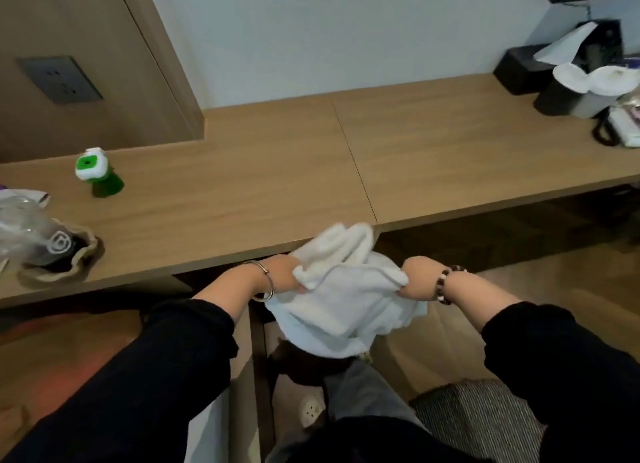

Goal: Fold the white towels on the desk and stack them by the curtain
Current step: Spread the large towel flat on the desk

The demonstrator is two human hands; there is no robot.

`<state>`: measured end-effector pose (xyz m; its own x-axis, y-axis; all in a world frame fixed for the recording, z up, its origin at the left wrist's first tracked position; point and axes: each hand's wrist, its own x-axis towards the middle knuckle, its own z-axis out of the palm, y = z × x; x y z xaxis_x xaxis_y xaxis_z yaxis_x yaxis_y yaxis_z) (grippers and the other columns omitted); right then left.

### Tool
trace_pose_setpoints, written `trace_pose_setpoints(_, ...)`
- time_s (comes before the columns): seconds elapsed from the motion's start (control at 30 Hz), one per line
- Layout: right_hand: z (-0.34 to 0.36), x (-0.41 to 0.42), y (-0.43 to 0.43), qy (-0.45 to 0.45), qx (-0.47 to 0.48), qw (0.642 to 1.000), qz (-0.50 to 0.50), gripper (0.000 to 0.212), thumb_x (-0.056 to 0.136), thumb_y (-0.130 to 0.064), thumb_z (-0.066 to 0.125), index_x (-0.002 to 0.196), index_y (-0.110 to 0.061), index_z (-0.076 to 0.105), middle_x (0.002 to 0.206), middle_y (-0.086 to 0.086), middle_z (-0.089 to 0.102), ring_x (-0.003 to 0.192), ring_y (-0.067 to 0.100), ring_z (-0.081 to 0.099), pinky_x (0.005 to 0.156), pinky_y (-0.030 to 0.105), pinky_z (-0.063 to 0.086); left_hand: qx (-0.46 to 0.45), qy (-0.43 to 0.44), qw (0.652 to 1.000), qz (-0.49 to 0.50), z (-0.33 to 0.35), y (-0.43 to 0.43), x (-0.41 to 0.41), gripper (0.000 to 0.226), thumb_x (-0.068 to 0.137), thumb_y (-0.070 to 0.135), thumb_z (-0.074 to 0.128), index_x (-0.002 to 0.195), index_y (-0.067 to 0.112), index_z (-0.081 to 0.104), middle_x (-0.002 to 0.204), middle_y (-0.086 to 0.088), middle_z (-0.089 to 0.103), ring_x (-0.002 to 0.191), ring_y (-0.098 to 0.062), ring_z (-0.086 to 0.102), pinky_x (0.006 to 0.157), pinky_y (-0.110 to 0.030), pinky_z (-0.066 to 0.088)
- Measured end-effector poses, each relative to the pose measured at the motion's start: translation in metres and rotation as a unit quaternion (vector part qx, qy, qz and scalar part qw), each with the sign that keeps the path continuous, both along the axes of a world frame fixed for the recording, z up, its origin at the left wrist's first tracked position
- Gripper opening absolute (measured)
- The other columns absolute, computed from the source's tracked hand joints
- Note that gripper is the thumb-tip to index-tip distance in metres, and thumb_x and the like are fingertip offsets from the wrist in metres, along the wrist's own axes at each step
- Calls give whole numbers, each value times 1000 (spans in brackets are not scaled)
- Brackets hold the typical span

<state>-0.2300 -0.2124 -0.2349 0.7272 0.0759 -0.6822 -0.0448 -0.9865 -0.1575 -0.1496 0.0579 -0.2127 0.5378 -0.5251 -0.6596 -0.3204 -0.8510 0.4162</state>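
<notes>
A bunched white towel (346, 293) hangs in the air just in front of the wooden desk (263, 171), below its front edge. My left hand (282, 272) grips the towel's left side, and my right hand (417, 279) grips its right side. The towel's top lobes reach up to the desk edge, and the rest sags down over my lap. Most of each hand's fingers are hidden in the cloth. No curtain shows in the head view.
A green bottle with a white cap (98, 173) stands at the desk's left. A plastic bag and a tan pouch (59, 254) lie at the far left. Dark cups with white lids (585, 88), a tissue box and a phone crowd the far right.
</notes>
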Motion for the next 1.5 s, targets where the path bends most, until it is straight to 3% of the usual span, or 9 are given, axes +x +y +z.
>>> trace_pose_setpoints(0.23, 50, 21, 13, -203, 2, 974, -96, 38, 89, -31, 56, 55, -19, 45, 56, -2, 47, 58, 21, 51, 47, 26, 30, -187, -224, 934, 205, 19, 26, 11, 20, 86, 19, 60, 94, 2, 66, 99, -19, 68, 93, -32, 62, 74, -35, 46)
trace_pose_setpoints(0.4, 78, 24, 41, -597, 93, 751, -268, 35, 78, -14, 55, 59, -20, 26, 49, -12, 25, 41, 6, 24, 43, 20, 12, -335, -453, 756, 333, 51, 30, 20, 19, 81, 3, 57, 95, 4, 70, 94, -15, 70, 89, -28, 64, 71, -31, 45)
trace_pose_setpoints(0.5, 86, 45, 35, -340, 86, 903, -249, 23, 85, -27, 64, 76, -12, 49, 69, 4, 56, 54, 16, 41, 46, 25, 26, -171, -327, 902, 223, 51, 31, 32, 28, 89, 13, 59, 62, 15, 54, 76, -18, 63, 76, -35, 60, 56, -31, 27)
trace_pose_setpoints(0.57, 92, 58, 21, -180, 44, 963, -195, 29, 83, -32, 70, 82, -6, 58, 84, 12, 62, 67, 24, 48, 54, 27, 32, -178, -304, 902, 249, 55, 38, 41, 32, 87, 7, 59, 58, 16, 49, 71, -18, 60, 71, -32, 56, 57, -30, 24)
trace_pose_setpoints(0.73, 101, 68, 25, -570, 117, 772, -256, 28, 81, -21, 63, 69, -22, 37, 53, -13, 37, 45, 11, 33, 42, 22, 17, -397, -309, 716, 484, 74, 25, 54, 33, 76, 11, 74, 60, 23, 47, 61, 10, 49, 54, -2, 42, 47, -9, 32)
trace_pose_setpoints(0.87, 98, 74, 2, -257, 83, 953, -135, 39, 80, -34, 73, 58, -21, 43, 60, -6, 44, 61, 21, 48, 47, 27, 24, -226, -234, 882, 341, 76, 38, 67, 33, 67, 27, 84, 62, 23, 52, 63, 10, 52, 59, -1, 46, 45, -5, 35)
trace_pose_setpoints(1.17, 113, 83, 0, -113, -8, 992, -54, 37, 73, -31, 79, 67, -7, 52, 64, 3, 54, 60, 23, 52, 50, 28, 36, -325, -323, 758, 465, 85, 43, 92, 35, 73, 29, 77, 61, 7, 51, 58, 1, 42, 56, -14, 35, 47, -19, 28)
trace_pose_setpoints(1.33, 96, 80, -3, -357, -137, 909, -168, 11, 85, -2, 49, 81, -10, 56, 92, 7, 49, 86, 31, 57, 60, 31, 39, -386, -414, 695, 444, 120, 19, 102, 42, 79, 32, 70, 52, 23, 39, 51, 11, 37, 45, -1, 37, 45, -12, 31)
trace_pose_setpoints(1.5, 66, 61, -26, -285, -110, 894, -328, 19, 92, -12, 45, 83, -11, 62, 89, 9, 63, 85, 27, 58, 71, 33, 46, -365, -417, 713, 430, 111, 17, 101, 40, 83, 31, 68, 55, 23, 42, 53, 10, 42, 49, -2, 42, 46, -11, 32)
